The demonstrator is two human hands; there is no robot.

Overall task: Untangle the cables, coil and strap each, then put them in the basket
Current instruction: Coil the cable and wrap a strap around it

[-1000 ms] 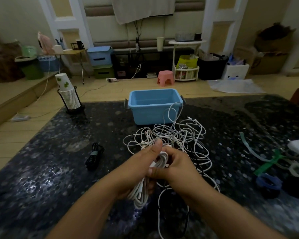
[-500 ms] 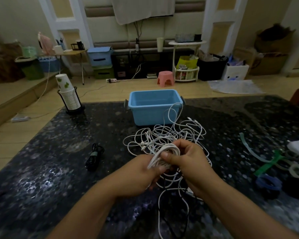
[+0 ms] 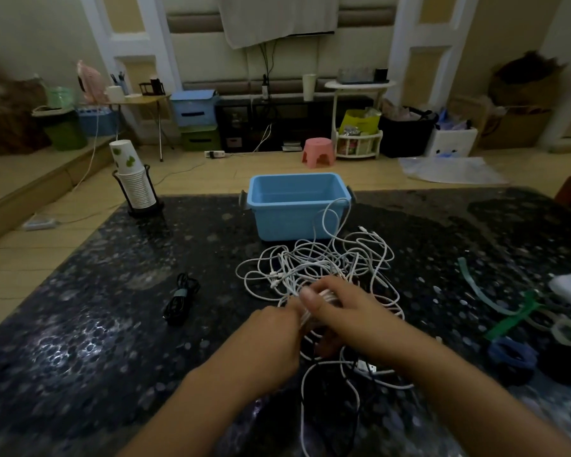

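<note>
Both hands close on a white coil [image 3: 314, 311] between them: left hand [image 3: 271, 338] beside it, right hand [image 3: 346, 311] over it. Tangle [image 3: 314, 265] just beyond; basket [image 3: 294, 219] farther ahead, straps [image 3: 508, 321] nearer right.

On the table [image 3: 80, 324], the basket [image 3: 295, 209] sits at twelve o'clock, the cable tangle [image 3: 317, 268] just before it. A strapped coil [image 3: 180, 298] lies at nine, the cup stack [image 3: 132, 179] at ten, and what seem loose straps [image 3: 515, 311] at three.
</note>
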